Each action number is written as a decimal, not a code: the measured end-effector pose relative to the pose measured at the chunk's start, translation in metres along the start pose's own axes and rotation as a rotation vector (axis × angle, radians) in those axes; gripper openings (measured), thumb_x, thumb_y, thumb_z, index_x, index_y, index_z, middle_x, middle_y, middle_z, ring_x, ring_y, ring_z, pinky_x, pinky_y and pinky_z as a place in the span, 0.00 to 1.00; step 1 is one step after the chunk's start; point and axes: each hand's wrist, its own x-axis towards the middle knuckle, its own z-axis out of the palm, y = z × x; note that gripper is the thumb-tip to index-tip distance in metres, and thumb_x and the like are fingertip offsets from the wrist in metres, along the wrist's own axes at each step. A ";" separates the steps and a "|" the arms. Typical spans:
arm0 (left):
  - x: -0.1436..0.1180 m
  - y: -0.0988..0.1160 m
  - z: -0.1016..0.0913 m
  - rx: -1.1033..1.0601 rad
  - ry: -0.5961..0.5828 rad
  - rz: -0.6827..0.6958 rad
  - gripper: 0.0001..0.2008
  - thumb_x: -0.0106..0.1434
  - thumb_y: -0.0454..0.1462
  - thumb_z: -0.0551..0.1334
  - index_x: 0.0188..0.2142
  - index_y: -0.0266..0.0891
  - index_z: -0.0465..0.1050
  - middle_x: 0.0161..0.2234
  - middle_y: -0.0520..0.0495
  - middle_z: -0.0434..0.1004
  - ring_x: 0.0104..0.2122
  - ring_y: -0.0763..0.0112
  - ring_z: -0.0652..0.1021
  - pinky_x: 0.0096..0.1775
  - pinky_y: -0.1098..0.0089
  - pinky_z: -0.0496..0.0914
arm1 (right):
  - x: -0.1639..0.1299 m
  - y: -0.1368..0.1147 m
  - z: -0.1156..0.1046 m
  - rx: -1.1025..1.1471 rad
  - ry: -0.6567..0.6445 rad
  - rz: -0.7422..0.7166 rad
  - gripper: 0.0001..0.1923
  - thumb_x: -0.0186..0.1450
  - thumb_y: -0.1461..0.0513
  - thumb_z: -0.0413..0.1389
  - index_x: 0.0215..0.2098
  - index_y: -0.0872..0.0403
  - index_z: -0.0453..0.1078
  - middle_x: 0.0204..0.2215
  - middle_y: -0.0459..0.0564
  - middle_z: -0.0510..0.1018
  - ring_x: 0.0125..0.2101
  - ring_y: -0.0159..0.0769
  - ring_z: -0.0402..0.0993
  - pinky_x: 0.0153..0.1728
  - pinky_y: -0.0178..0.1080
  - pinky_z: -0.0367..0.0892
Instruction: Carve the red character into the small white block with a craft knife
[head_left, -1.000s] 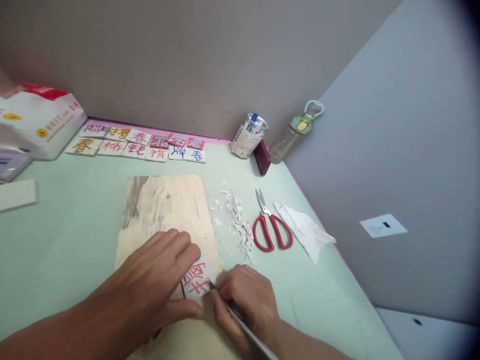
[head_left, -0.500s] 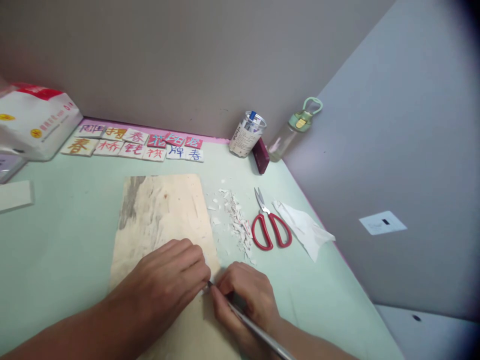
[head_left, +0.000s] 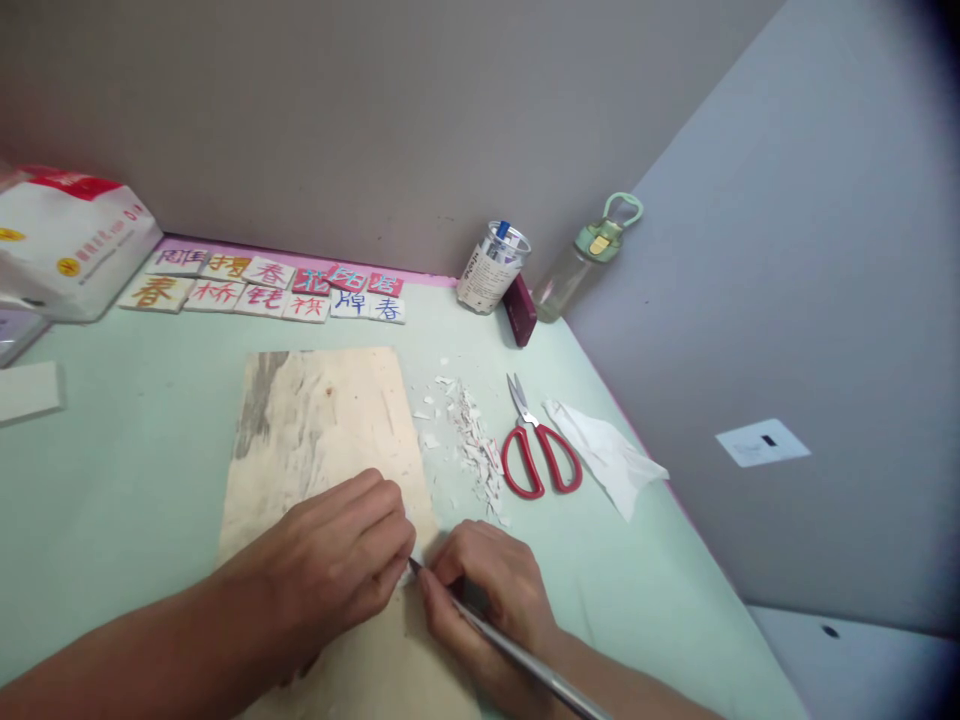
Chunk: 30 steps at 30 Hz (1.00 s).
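Pale plywood board [head_left: 322, 420] under left hand [head_left: 337, 560], fingers pressed flat; right hand [head_left: 487, 590] clamped around metal carving tool [head_left: 510, 650].

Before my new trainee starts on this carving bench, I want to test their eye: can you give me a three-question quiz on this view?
1. True or false: the red scissors lie to the right of the pile of white shavings.
2. Which hand holds the thin metal tool? A. left hand B. right hand C. neither
3. Fill in: the left hand presses down on the ______ board.

Key: 1 true. 2 B, the right hand grips it like a pen. 3 wooden.
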 end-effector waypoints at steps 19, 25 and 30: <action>-0.002 -0.014 -0.029 -0.227 -0.056 -0.359 0.09 0.75 0.36 0.54 0.35 0.44 0.65 0.30 0.57 0.71 0.28 0.72 0.72 0.32 0.72 0.65 | 0.014 -0.003 -0.016 0.423 -0.100 0.575 0.12 0.62 0.59 0.59 0.23 0.50 0.63 0.20 0.42 0.69 0.23 0.31 0.62 0.24 0.34 0.60; 0.000 -0.011 -0.032 -0.249 -0.048 -0.298 0.07 0.77 0.35 0.54 0.44 0.46 0.69 0.37 0.55 0.75 0.34 0.72 0.77 0.36 0.73 0.68 | 0.015 0.003 -0.020 0.380 -0.075 0.540 0.10 0.61 0.61 0.58 0.23 0.51 0.63 0.20 0.41 0.68 0.22 0.30 0.61 0.23 0.33 0.58; 0.002 -0.012 -0.035 -0.250 -0.065 -0.233 0.10 0.78 0.34 0.53 0.39 0.45 0.68 0.34 0.55 0.71 0.33 0.71 0.75 0.35 0.72 0.66 | 0.017 0.002 -0.024 0.396 -0.102 0.511 0.10 0.61 0.62 0.59 0.24 0.51 0.63 0.21 0.40 0.67 0.22 0.29 0.60 0.23 0.32 0.57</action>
